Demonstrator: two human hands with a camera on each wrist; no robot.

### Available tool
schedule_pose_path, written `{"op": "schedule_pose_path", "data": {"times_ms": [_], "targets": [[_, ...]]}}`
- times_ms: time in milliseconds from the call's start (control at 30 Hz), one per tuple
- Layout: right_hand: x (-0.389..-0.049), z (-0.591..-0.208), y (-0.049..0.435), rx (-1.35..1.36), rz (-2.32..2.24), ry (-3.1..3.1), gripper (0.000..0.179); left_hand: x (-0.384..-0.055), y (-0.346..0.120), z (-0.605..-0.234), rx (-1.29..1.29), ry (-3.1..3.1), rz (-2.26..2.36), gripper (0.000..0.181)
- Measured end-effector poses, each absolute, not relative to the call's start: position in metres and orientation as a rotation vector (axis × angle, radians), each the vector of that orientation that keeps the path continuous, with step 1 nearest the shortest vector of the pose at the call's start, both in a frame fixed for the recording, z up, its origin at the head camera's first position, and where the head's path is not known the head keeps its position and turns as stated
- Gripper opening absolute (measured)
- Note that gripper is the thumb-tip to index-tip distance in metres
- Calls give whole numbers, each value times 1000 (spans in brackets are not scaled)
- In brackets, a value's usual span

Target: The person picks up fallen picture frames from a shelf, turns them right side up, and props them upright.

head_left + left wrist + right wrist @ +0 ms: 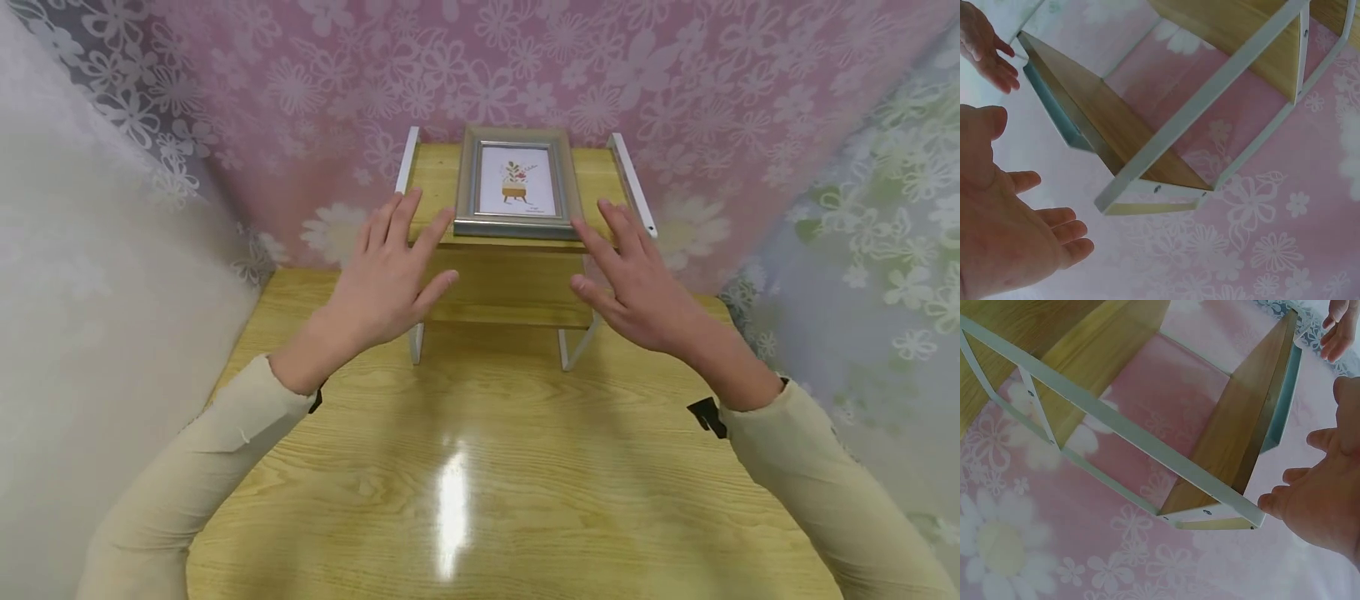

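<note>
A picture frame [517, 179] with a silver-grey border lies flat on the top board of a small two-tier wooden shelf [517, 287]. Its print shows a plant in an orange pot on legs. Near the frame's front left corner hovers my left hand [386, 279], palm down with fingers spread. My right hand [637, 287] mirrors it by the front right corner. Both wrist views show gaps between the hands and the frame, whose blue-green underside edge [1057, 109] overhangs the board. Neither hand holds anything.
White metal side rails [633, 187] rise above the top board on both sides. The shelf stands at the back of a wood-grain table [510, 450], close to a pink floral backdrop [525, 67]. Pale floral curtains [892, 250] flank the table.
</note>
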State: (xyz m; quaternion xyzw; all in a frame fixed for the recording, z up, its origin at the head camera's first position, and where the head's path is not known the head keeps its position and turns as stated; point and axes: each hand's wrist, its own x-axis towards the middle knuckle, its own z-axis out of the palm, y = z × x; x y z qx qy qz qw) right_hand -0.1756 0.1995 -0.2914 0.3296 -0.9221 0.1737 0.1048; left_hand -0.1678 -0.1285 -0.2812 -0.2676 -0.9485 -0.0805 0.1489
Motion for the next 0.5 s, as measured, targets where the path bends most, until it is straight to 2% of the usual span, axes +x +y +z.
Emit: {"op": "schedule_pose_path", "data": {"times_ms": [500], "targets": [[-218, -263, 194, 887, 693, -2752, 62, -212, -120, -256, -762, -2841, -464, 62]]}}
